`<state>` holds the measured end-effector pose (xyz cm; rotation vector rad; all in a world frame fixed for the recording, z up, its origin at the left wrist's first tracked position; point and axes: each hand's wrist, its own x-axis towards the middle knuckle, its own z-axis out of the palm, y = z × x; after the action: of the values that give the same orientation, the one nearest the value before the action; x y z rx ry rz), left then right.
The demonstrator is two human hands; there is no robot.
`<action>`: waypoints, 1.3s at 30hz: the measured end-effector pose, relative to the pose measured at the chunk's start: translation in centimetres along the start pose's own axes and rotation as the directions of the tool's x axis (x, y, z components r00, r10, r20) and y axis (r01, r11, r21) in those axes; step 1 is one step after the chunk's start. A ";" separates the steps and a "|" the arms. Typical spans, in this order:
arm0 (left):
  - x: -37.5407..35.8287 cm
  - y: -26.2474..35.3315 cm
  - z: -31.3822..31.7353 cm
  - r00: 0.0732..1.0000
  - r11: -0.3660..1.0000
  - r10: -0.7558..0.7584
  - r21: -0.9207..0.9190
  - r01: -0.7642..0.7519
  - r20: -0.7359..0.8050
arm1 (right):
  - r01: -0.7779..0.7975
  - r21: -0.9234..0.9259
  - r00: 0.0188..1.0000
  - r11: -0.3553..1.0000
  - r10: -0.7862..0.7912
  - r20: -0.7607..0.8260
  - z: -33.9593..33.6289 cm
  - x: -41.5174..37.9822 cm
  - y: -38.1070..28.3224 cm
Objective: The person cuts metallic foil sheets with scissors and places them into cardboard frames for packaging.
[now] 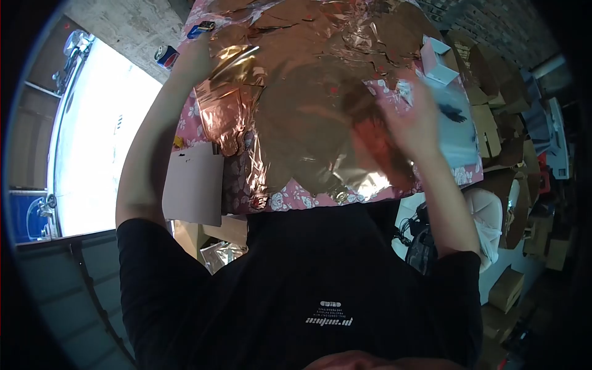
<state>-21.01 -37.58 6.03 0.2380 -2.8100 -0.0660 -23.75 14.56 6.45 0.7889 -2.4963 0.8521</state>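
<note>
A large sheet of shiny copper-coloured foil (302,117), wrinkled and creased, covers much of the table. My left hand (201,54) is at the foil's far left edge, close to a small blue packet (200,29); its fingers blend into the glare and cannot be made out. On the other side, my right hand (416,123) hangs above or at the foil's right edge, smeared by motion. Beneath that hand a reddish reflection (373,135) shows on the foil. Whether either hand grips the foil is not visible.
A pink floral cloth (296,198) lies under the foil. A white open box (439,61) and a clear plastic sheet (453,117) are at the right. White card (194,185) juts over the left edge, and a Pepsi can (166,57) stands farther up. Cardboard boxes (490,132) crowd the right.
</note>
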 end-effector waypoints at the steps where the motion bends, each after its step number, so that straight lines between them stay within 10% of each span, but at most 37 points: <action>1: -0.4 1.1 -0.1 0.987 0.988 0.095 0.137 -0.077 -0.128 | -0.045 0.086 0.987 0.995 0.031 0.159 1.1 -0.1 -2.0; 6: 0.2 7.5 2.9 0.827 0.846 0.509 -0.040 -0.532 -0.237 | -0.091 0.177 0.882 0.980 -0.004 0.472 6.6 1.9 -6.6; 9: 1.6 11.0 5.9 0.939 0.941 0.298 -0.217 -0.258 0.173 | -0.131 0.107 0.828 0.986 0.049 0.559 9.6 2.6 -6.7; 19: 6.9 12.6 9.2 0.856 0.881 0.464 -0.216 -0.420 0.229 | -0.057 -0.085 0.641 0.995 0.102 0.761 11.5 4.8 -6.0; 29: 5.9 11.6 -4.0 0.975 0.872 0.195 -0.435 -0.224 -0.109 | -0.052 0.231 0.870 0.972 -0.069 0.489 5.3 3.6 -5.4; 32: 5.6 11.4 -8.9 0.949 0.891 0.189 -0.362 -0.274 -0.253 | -0.295 0.372 0.810 0.880 0.023 0.587 2.0 4.3 -4.1; 35: 5.2 12.8 -12.7 0.992 0.550 -0.111 -0.835 0.008 -0.063 | -0.346 0.723 0.889 0.598 -0.037 0.456 0.7 4.7 -2.3; 36: 5.0 12.9 -13.4 0.991 0.553 -0.112 -0.833 0.000 -0.074 | -0.450 0.794 0.866 0.408 -0.020 0.500 0.0 5.0 -1.9; 39: 4.9 13.2 -15.1 0.973 0.761 -0.142 -0.649 -0.011 -0.183 | -0.270 0.875 0.956 0.402 0.000 0.294 -1.8 6.0 -2.7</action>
<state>-22.83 -25.70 22.79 0.1600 -2.3727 -0.9517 -26.37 11.63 12.00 1.0365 -2.1212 2.4440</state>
